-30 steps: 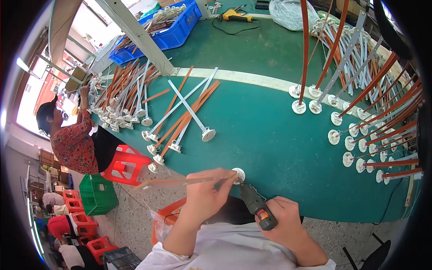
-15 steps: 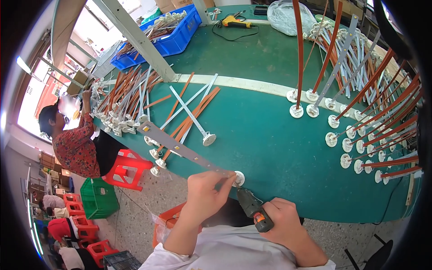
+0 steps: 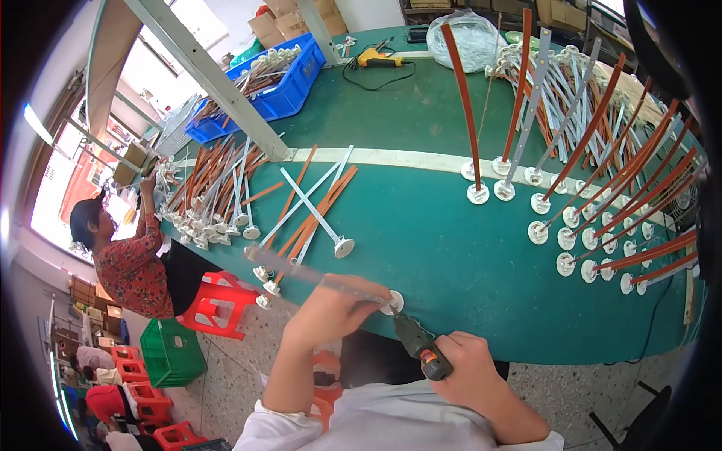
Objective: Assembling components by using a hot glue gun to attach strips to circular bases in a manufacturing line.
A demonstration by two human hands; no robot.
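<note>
My left hand (image 3: 331, 312) is closed near the table's front edge, pinching the end of a long LED strip (image 3: 289, 264) beside a round white base (image 3: 393, 302). The strip slants up and away to the left, smeared by motion. Whether its end is joined to the base cannot be made out, since my fingers cover it. Wrapped round a dark glue gun (image 3: 412, 338), my right hand (image 3: 468, 364) keeps its nozzle at the base's near edge. Several loose strips with white bases (image 3: 344, 246) lie crossed to the left of my hands.
Strips standing in white bases (image 3: 538, 232) fill the table's right side. A heap of strips (image 3: 218, 188) lies left, near a seated person (image 3: 128, 252). A metal post (image 3: 218, 83), blue crate (image 3: 289, 94), yellow glue gun (image 3: 376, 58) and plastic bag (image 3: 462, 41) are farther back.
The strip in my left hand has swung lower and blurred, and that hand has turned with it. The glue gun stays at the base. The whole view has shifted slightly.
</note>
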